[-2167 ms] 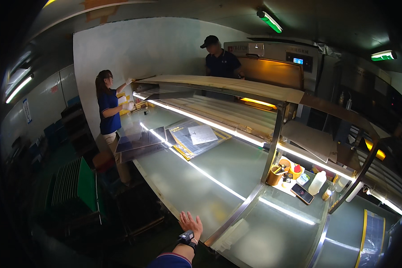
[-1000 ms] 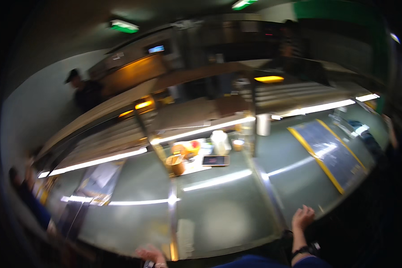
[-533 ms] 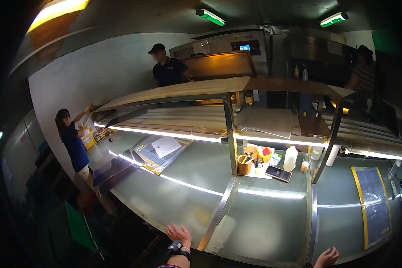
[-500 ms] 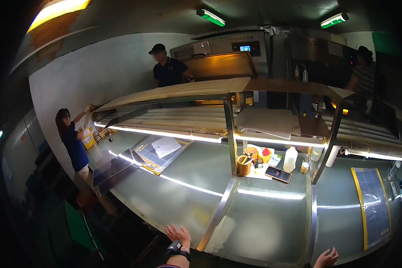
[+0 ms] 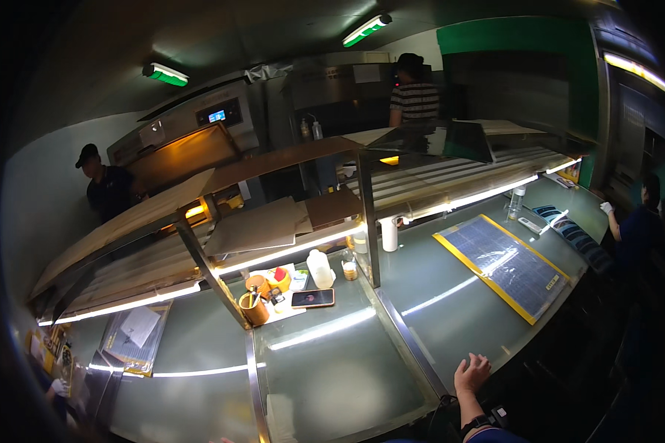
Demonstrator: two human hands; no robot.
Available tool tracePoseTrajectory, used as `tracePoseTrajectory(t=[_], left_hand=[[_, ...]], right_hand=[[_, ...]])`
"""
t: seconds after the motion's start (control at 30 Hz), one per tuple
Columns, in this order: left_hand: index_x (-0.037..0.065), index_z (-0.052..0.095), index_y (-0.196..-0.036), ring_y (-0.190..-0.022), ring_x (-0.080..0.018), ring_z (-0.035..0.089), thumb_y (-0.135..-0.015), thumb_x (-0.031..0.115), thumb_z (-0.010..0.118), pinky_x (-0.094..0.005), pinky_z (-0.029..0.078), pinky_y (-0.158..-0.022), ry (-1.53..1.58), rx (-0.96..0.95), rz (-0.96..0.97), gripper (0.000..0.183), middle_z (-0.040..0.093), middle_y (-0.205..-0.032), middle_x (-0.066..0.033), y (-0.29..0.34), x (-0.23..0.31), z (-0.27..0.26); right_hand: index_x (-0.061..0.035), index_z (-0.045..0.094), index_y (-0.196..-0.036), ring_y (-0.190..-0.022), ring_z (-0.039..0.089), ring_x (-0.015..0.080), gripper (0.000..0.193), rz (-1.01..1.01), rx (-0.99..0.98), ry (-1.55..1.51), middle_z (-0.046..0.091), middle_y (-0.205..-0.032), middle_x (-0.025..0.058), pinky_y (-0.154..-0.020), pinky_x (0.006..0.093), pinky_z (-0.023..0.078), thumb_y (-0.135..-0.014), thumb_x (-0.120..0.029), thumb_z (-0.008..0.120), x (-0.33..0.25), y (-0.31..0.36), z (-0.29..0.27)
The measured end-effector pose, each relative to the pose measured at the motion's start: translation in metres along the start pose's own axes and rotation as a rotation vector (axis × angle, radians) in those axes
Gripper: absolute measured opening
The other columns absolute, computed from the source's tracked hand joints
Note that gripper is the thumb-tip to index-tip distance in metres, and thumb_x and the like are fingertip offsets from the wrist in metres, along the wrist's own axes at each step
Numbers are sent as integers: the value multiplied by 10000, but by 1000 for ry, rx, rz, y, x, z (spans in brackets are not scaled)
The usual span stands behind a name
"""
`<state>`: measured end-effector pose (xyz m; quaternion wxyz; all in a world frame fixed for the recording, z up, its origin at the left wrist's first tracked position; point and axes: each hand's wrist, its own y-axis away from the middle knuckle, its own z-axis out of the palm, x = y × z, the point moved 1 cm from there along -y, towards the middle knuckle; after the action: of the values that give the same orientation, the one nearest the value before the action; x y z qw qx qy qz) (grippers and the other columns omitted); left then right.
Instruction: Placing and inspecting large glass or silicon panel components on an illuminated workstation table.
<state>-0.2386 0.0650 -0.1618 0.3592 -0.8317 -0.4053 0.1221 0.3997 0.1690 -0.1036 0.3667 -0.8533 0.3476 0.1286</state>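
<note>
My right hand (image 5: 471, 374) is held over the near edge of the glass-topped light table (image 5: 451, 310), fingers loosely apart and nothing in them. A dark band with a small device is on that wrist. Just beyond it lies a dark-blue printed film sheet (image 5: 504, 267) with yellow borders, under shiny clear plastic; the hand does not touch it. Of my left hand only a sliver (image 5: 227, 441) shows at the lower edge, so its fingers are hidden.
A metal-framed shelf (image 5: 367, 221) with lights runs along the table. Beneath it are a phone (image 5: 312, 298), white bottle (image 5: 320, 269), brown cup (image 5: 254, 308) and glass jar (image 5: 349, 267). Co-workers stand at the far right (image 5: 635, 221), behind the shelf (image 5: 414, 96) and far left (image 5: 103, 181).
The view has swung to the right, bringing the yellow-edged sheet nearer the middle. My right hand is now raised further into view; my left has almost dropped out at the lower edge.
</note>
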Motion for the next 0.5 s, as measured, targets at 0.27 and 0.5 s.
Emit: tracePoseTrajectory(t=[0.27, 0.5], left_hand=[[-22, 530, -1206, -1206, -458, 408, -862, 356, 508, -580, 301, -1015, 166, -82, -164, 512, 495, -1233, -305, -5, -11, 6], [-25, 521, -1207, -1206, -464, 400, -859, 359, 505, -584, 290, -1019, 153, -60, -136, 519, 483, -1238, -311, -4, -6, 14]], right_hand=[[-105, 602, -1007, -1075, 459, 337, 275, -25, 24, 30, 503, -1097, 144, -895, 483, 382, -751, -196, 645, 1, 5, -7], [-112, 590, -1022, -1093, 443, 355, 299, -10, -1, 0, 495, -1115, 143, -923, 488, 355, -737, -181, 647, 3, 5, 2]])
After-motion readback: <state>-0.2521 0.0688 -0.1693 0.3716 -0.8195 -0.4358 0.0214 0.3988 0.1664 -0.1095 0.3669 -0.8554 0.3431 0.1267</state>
